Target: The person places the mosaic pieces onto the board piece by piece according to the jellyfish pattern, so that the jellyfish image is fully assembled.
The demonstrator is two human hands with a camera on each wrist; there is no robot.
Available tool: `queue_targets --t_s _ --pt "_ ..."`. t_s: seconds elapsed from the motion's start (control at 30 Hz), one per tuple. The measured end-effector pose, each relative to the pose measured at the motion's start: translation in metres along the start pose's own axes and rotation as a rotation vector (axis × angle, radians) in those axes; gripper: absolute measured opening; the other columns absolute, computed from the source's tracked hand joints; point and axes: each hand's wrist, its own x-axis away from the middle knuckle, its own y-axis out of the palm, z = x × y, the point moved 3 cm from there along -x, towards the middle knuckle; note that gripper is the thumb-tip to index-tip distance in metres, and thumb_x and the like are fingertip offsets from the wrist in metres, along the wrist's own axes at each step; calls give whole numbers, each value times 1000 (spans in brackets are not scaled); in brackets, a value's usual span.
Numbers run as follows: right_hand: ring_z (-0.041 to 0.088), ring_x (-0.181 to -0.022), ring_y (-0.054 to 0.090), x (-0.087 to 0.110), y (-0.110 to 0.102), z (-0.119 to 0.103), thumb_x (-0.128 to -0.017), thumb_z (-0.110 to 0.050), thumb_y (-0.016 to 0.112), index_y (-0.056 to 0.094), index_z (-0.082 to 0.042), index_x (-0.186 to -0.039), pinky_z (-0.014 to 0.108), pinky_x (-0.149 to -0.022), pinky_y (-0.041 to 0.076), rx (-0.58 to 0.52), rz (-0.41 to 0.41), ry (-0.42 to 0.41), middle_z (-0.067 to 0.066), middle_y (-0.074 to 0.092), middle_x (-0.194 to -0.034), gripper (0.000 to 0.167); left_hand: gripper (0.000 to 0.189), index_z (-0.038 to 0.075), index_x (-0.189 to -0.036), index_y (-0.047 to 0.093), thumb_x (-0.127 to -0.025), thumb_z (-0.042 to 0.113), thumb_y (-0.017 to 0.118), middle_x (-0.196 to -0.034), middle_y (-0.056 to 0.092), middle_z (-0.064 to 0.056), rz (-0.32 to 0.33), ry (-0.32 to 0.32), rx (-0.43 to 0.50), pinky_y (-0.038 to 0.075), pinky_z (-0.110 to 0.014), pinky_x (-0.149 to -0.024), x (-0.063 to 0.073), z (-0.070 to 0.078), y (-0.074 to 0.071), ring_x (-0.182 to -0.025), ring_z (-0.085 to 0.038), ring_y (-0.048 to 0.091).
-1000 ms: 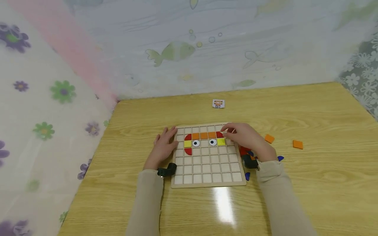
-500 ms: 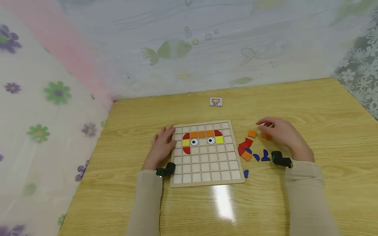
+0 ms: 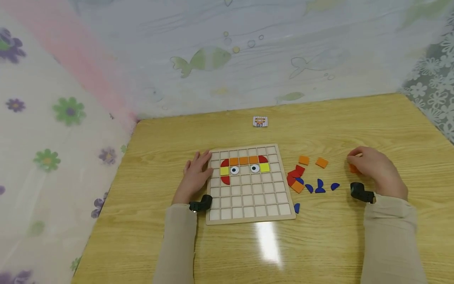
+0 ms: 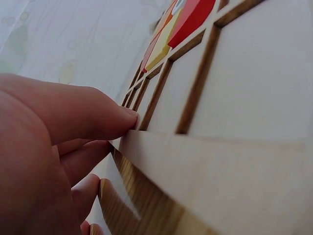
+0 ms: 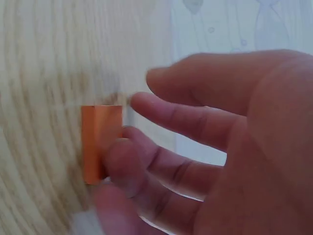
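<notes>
My left hand point(image 3: 195, 176) rests along the left edge of the wooden grid board point(image 3: 250, 220); the left wrist view shows the thumb touching the rim and fingers spread at its side. Set in the grid are orange squares point(image 3: 243, 161), yellow squares point(image 3: 265, 167), red quarter-round tiles point(image 3: 225, 180) and two eye discs point(image 3: 234, 170). Off to the right, my right hand point(image 3: 379, 169) is over an orange square tile point(image 5: 89, 147). Its lower fingers touch or nearly touch that tile, while thumb and forefinger stand apart from it.
Loose red tiles point(image 3: 296, 171) and several blue pieces point(image 3: 320, 189) lie right of the board. Two more orange tiles point(image 3: 321, 162) are behind them. A small picture card point(image 3: 260, 121) lies near the back edge, before a patterned curtain point(image 3: 262, 75).
My right hand has left the red tile at the board's upper right and moved right across the table to the farthest orange tile. The left hand stays at the board's edge.
</notes>
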Motion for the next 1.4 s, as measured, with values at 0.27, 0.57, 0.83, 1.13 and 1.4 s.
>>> queue_targets --t_s 0.27,0.57,0.83,1.13,1.4 --pt "22 -73 55 -9 9 -8 -91 -35 45 44 6 -119 34 -64 44 -70 -38 -57 25 51 -108 50 53 16 -141 30 -91 23 47 -146 21 6 0 7 14 -5 -43 -104 -1 1 -1 -135 -17 2" --pt "18 -72 60 -19 20 -27 -88 -13 52 47 5 -117 30 -66 50 -178 -49 -151 22 52 -103 35 53 15 -140 31 -90 22 48 -146 22 3 8 19 27 -5 -45 -104 0 3 -3 -135 -19 3" --pt "28 -84 49 -20 22 -34 -83 -7 51 53 4 -112 38 -72 42 -43 -59 -228 23 51 -103 31 53 15 -141 30 -91 21 47 -146 21 3 -6 30 44 -5 -44 -103 0 1 -2 -135 -18 2" --pt "32 -89 47 -21 21 -35 -80 -11 62 54 5 -109 46 -77 39 24 -87 -266 22 52 -101 34 53 15 -141 29 -91 21 47 -146 21 3 -6 29 44 -5 -43 -103 2 1 -2 -135 -18 1" --pt "25 -81 45 -20 27 -44 -80 -12 63 54 -1 -101 36 -71 38 -23 -64 -309 11 52 -91 26 53 15 -141 29 -92 21 47 -146 21 3 -8 29 42 -5 -43 -103 2 2 -2 -135 -18 2"
